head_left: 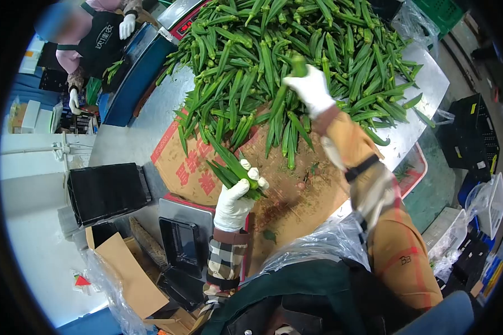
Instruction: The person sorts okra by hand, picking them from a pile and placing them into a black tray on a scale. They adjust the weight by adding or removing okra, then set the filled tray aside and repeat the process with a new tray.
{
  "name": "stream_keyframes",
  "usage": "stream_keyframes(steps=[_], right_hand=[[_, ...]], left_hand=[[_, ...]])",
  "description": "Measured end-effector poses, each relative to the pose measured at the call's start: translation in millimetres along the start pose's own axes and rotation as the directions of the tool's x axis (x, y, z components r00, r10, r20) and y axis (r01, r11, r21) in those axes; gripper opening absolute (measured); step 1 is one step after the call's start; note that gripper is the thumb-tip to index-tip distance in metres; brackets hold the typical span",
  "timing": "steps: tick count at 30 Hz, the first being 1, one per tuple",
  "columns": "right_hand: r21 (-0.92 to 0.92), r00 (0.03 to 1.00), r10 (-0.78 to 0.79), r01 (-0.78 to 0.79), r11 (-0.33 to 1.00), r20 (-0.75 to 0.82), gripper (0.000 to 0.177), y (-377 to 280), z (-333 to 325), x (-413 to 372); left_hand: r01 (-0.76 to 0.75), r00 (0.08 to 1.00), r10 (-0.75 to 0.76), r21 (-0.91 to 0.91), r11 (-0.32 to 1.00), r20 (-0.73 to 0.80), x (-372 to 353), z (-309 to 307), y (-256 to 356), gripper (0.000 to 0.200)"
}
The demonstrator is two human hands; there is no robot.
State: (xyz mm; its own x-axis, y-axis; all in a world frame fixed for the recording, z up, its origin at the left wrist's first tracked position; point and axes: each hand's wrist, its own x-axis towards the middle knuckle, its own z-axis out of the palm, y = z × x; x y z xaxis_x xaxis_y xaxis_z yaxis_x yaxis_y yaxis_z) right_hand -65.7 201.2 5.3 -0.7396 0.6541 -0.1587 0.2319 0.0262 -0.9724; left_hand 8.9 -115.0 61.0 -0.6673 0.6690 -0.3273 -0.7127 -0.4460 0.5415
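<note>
My left hand [236,195], in a white glove, is closed round a bundle of green okra [227,165] above the cardboard sheet [198,167]. At the near edge of a large okra pile [313,33], my right hand [311,89], also gloved in white, has its fingers round an okra [299,66] that looks blurred. Several loose okra lie on the cardboard below the pile. Red print marks the cardboard's left part.
A black tray [181,245] rests on a scale [170,211] left of my left arm. Black crates [107,192] stand farther left. At the upper left another person [103,39] wears white gloves. A red-rimmed bin [417,170] is at the right.
</note>
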Motion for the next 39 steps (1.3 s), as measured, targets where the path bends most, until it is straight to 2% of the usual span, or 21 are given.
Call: stream_keyframes(steps=[1,2,3,4,5,6,8,11,12,14,16,17,19,22,28,31,32,34,36,38,39], right_hand=[[0.188,0.996,0.018,-0.034,0.982,0.089,0.038,-0.8,-30.0,-13.4],[0.243,0.986,0.030,-0.069,0.968,0.162,0.038,-25.5,-66.0,-41.2],[0.103,0.971,0.071,-0.097,0.990,0.230,0.046,-16.7,-104.5,-49.1],[0.141,0.977,0.051,-0.081,0.987,0.207,0.050,-9.6,-138.6,-68.4],[0.043,0.983,0.026,-0.035,0.998,0.183,0.050,-13.9,-174.6,-92.7],[-0.170,0.970,0.084,-0.046,0.984,0.227,0.046,-18.0,-213.2,-112.2],[-0.323,0.879,0.381,-0.286,0.902,0.286,0.047,-4.7,-280.5,-142.8],[-0.640,0.968,0.238,-0.134,0.756,0.079,0.038,18.5,-307.1,-175.3],[-0.604,0.989,0.129,-0.062,0.795,0.068,0.042,28.7,-297.2,-176.3],[-0.539,0.971,0.236,-0.180,0.823,0.035,0.045,16.8,-247.3,-168.1],[-0.492,0.991,0.043,0.025,0.870,0.126,0.046,19.4,-185.1,-155.1],[-0.370,0.989,-0.064,0.110,0.923,0.134,0.047,40.2,-155.4,-146.3],[-0.309,0.982,-0.105,0.150,0.939,0.158,0.048,53.8,-94.1,-128.2],[-0.555,0.962,-0.264,0.258,0.791,0.071,0.041,65.4,-28.2,-110.3],[-0.725,0.942,-0.176,0.331,0.603,0.284,0.036,58.4,-9.5,-88.8],[-0.735,0.962,-0.041,0.232,0.637,0.269,0.035,48.2,-11.4,-81.4],[-0.732,0.966,0.101,0.111,0.672,0.239,0.039,43.0,-14.0,-72.1],[-0.635,0.948,0.183,0.025,0.772,0.261,0.042,42.2,-26.8,-64.2],[-0.643,0.943,0.211,0.005,0.766,0.259,0.045,28.7,-32.5,-68.7],[-0.661,0.956,0.167,0.036,0.750,0.242,0.045,24.1,-29.4,-78.1],[-0.684,0.954,0.147,0.075,0.725,0.260,0.045,26.8,-20.9,-81.4]], left_hand=[[-0.005,0.999,0.004,-0.022,1.000,-0.045,-0.9,-4.5,-4.2,0.042],[-0.011,0.998,0.011,-0.003,1.000,-0.066,-0.7,-13.0,-8.1,0.042],[-0.017,0.996,0.018,0.016,1.000,-0.086,-0.5,-23.7,-10.9,0.042],[-0.021,0.994,0.025,0.036,0.999,-0.107,-0.9,-29.3,-13.3,0.042],[-0.022,0.982,0.037,0.081,0.996,-0.186,0.3,-23.8,-12.2,0.041],[-0.019,0.975,0.057,0.177,0.984,-0.217,4.3,-24.5,-11.5,0.038],[0.005,0.956,0.102,0.364,0.931,-0.275,13.3,-25.9,-9.4,0.032],[0.050,0.943,0.156,0.592,0.804,-0.293,39.9,-10.2,-17.1,0.030],[0.047,0.946,0.178,0.655,0.754,-0.272,52.5,-3.1,-23.5,0.030],[-0.064,0.948,0.296,0.838,0.541,-0.118,83.2,0.1,-48.7,0.031],[0.086,0.941,0.314,0.986,0.146,-0.128,105.2,20.3,-66.2,0.034],[0.103,0.927,0.369,0.992,-0.073,-0.070,114.9,14.0,-82.2,0.035],[0.156,0.924,0.382,0.885,-0.439,0.027,120.6,16.1,-99.2,0.041],[0.146,0.926,0.365,0.802,-0.579,0.095,114.1,13.3,-100.8,0.041],[0.214,0.971,0.213,0.805,-0.553,-0.112,114.0,-3.3,-71.0,0.056],[0.283,0.954,0.209,0.878,-0.387,-0.216,102.1,-12.6,-58.9,0.047],[0.305,0.945,0.207,0.908,-0.288,-0.252,94.4,-19.0,-51.9,0.048],[0.188,0.965,0.158,0.971,0.151,-0.211,72.3,-40.8,-35.8,0.046],[0.287,0.946,-0.095,0.666,0.689,-0.310,44.9,-50.8,-16.6,0.032],[0.195,0.967,-0.106,0.405,0.893,-0.233,20.5,-42.2,-11.0,0.028],[0.192,0.964,-0.108,0.357,0.914,-0.242,10.9,-35.5,-10.8,0.028]])
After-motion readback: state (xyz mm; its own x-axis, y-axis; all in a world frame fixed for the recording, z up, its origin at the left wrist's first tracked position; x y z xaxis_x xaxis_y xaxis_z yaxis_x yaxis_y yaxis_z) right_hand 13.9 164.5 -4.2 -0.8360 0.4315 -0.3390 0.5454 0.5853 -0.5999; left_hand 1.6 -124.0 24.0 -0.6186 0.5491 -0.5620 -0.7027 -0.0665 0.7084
